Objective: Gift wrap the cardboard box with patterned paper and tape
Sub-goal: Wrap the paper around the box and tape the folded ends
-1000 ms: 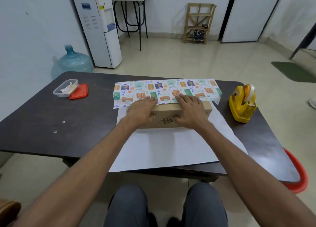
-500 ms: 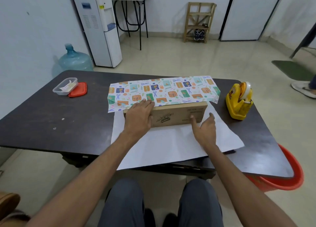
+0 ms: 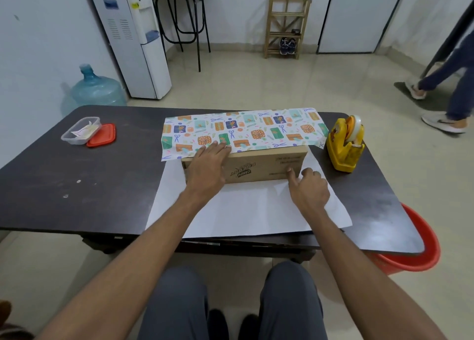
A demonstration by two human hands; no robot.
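Cardboard box (image 3: 261,166) at counter (image 3: 89,186) centre, seated on patterned paper (image 3: 246,209), white side up; printed flap folded over box top. Left grip (image 3: 206,169) flat, fingers straight, pressing flap down. Right grip (image 3: 309,189) loosely curled, pinching nothing, thumb tip at box front. Yellow tape dispenser (image 3: 345,147) just right of box.
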